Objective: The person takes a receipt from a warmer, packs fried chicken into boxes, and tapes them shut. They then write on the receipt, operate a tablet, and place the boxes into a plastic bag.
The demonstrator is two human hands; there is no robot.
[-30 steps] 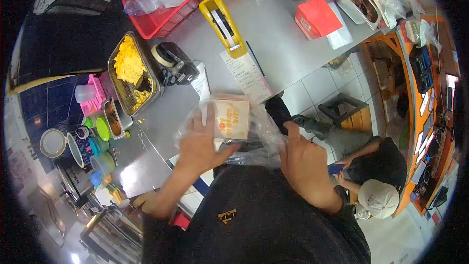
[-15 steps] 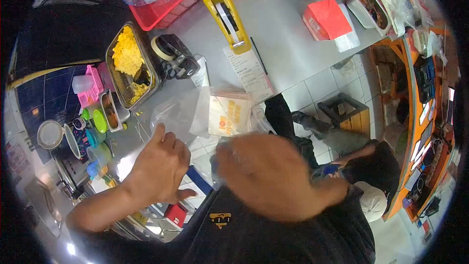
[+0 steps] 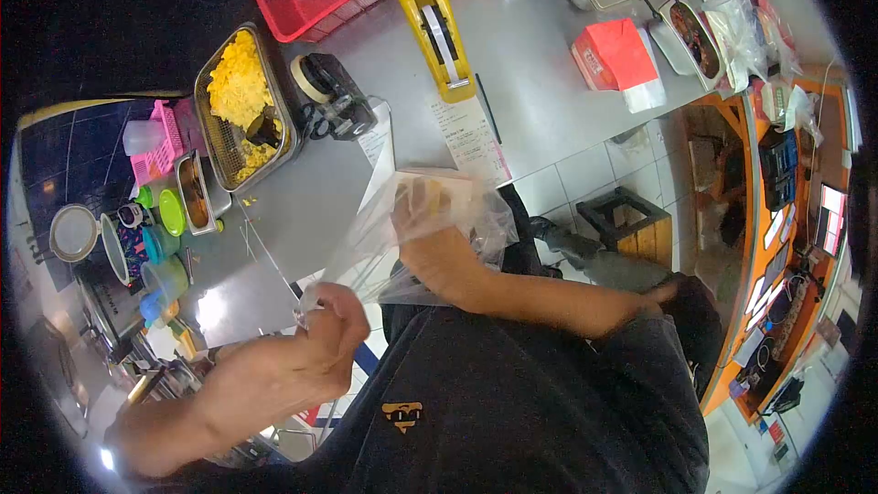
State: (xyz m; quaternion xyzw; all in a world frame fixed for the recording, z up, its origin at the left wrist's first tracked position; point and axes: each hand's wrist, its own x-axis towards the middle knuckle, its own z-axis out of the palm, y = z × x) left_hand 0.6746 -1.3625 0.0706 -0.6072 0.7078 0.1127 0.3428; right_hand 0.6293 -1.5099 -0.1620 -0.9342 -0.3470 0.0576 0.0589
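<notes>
A clear plastic bag stretches between my two hands at the near edge of the metal counter. My left hand is closed, thumb and fingers pinching the bag's lower left edge. My right hand reaches inside the bag, its fingers apart and laid against a cream paper food box. The plastic blurs these fingertips, and the hand covers most of the box's printed face. Just beyond the bag lies a printed receipt.
Past the receipt stands a yellow tape dispenser, with a black tape dispenser to its left. A metal tray of yellow shredded food sits farther left. At the back are a red basket and a red-and-white box.
My right hand has gone from a blur in front of my chest into the bag, over the box. My left hand has dropped slightly and now pinches the bag's edge.
</notes>
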